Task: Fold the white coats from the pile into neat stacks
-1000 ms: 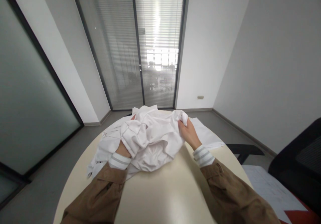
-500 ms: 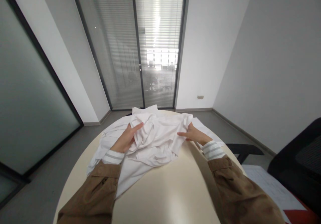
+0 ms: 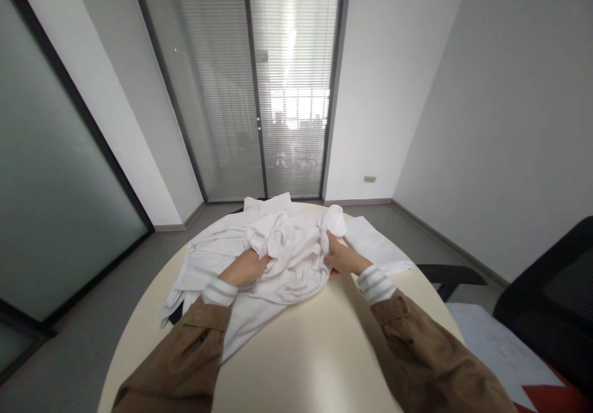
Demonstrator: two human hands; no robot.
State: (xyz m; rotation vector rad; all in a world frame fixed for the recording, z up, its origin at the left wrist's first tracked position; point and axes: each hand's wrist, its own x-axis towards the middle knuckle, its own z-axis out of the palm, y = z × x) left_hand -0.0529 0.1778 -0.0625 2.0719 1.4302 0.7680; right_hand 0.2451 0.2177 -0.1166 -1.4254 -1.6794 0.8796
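- Far L: pale round table (image 3: 146, 317), dark bit (image 3: 176, 315) poking out under white fabric layer (image 3: 204, 255); can't tell if layer's joined to the bunched stuff. If it is, pulling the bunch could drag the layer along.
- L hand (image 3: 245, 268): on near-L side of bunch, fingertips lost in folds; can't tell if it's gripping. Risk: catching two layers at once, b/c all white on white.
- Mid: bunched white cloth (image 3: 296, 263) on table btwn both hands, heavily creased, near edge slanting down twd wearer. Creases could get pressed in if it's flattened w/o shaking out.
- R hand (image 3: 343, 254): thumb up, pinching cloth's R side. Loose hold = slip, edge flops back.
- Far R: flat white piece (image 3: 377, 246) just beyond R hand, near table edge; an elbow or cloth swing might knock it off.
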